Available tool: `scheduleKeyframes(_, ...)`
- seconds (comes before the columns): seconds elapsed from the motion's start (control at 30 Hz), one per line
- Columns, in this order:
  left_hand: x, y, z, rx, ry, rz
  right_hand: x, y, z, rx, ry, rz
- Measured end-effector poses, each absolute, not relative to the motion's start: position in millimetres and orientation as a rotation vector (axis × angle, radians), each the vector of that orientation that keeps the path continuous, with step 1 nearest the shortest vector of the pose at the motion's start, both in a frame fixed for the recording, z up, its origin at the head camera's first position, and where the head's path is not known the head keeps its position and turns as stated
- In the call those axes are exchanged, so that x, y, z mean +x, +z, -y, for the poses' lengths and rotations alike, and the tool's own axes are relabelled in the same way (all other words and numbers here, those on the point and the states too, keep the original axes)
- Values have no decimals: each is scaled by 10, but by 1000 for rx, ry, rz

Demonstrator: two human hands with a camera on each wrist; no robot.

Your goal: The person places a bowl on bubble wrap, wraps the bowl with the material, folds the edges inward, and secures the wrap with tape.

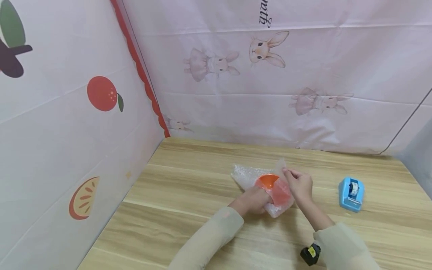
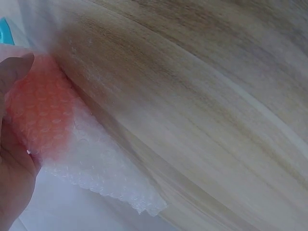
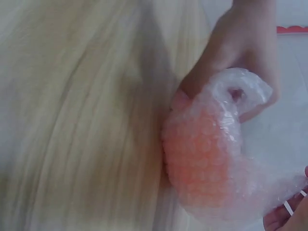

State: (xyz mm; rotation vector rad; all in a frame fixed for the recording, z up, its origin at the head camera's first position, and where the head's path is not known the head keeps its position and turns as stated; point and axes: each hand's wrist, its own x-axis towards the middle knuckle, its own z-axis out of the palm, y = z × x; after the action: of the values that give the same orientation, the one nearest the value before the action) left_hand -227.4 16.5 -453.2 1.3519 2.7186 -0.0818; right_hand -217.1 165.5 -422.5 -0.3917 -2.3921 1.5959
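Note:
An orange round object [image 1: 267, 181], half covered by clear bubble wrap [image 1: 244, 175], lies in the middle of the wooden table [image 1: 189, 195]. My left hand [image 1: 258, 199] grips its wrapped near side from the left. My right hand [image 1: 289, 174] pinches an edge of the wrap just right of the object. In the left wrist view my thumb [image 2: 15, 67] presses on the wrap over the orange object [image 2: 41, 113]. The right wrist view shows the left hand [image 3: 240, 53] curled around the wrapped object [image 3: 204, 154], with my right fingertips [image 3: 288, 219] at the bottom corner.
A light blue tape dispenser [image 1: 351, 192] stands on the table to the right of my hands. Printed cloth walls [image 1: 303, 75] close in the back and left sides. A black wrist camera [image 1: 311, 254] sits on my right sleeve.

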Motion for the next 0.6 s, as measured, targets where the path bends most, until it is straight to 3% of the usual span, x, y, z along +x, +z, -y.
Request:
scheduleKeyframes(0.13,-2274,-4522,-159,1396,-151,-2719,-2130,-4290,-1631,-282,1541,2420)
scheduleKeyframes(0.6,-2275,-4565,-163,1474,-227,-2734,-2016,-4598,-1631,524,887,2568)
